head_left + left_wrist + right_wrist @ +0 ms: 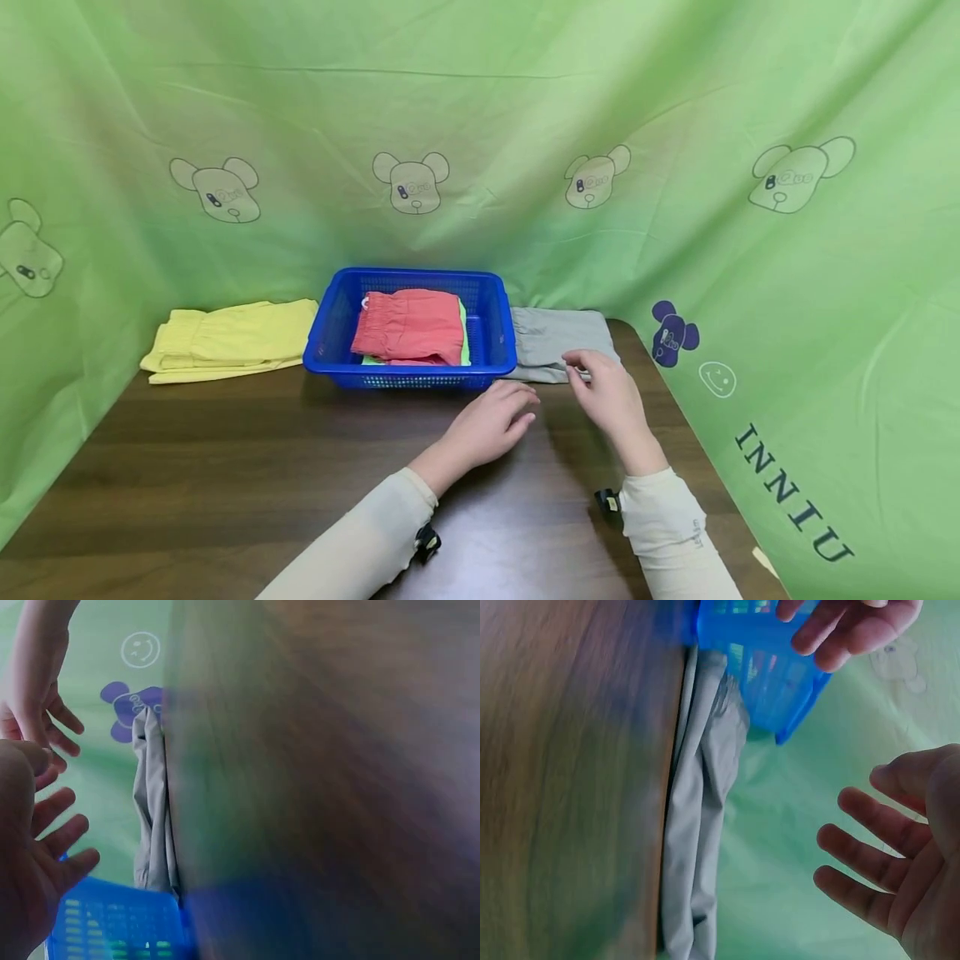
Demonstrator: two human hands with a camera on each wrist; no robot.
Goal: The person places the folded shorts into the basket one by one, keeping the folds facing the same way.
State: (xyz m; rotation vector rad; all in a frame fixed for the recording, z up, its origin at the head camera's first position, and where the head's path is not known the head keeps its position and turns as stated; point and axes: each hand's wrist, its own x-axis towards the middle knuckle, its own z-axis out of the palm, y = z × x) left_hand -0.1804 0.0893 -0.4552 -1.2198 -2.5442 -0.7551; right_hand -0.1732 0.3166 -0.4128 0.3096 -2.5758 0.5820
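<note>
My left hand (486, 423) is over the table in front of the basket's right corner, fingers loosely bent around nothing. Just in front of the folded grey garment (558, 333) is my right hand (609, 398), its fingers relaxed and apart in the right wrist view and nothing in them. The grey garment lies on the table against the right side of the blue basket (420, 377). Inside that basket, folded red shorts (411, 325) with a gathered waistband rest on a bright green cloth (465, 333), mostly hidden beneath them.
A folded yellow garment (232, 337) lies left of the basket. The brown wooden table (225, 467) meets a green curtain (480, 100) with bear prints at the back and both sides. Small black cameras sit at both wrists.
</note>
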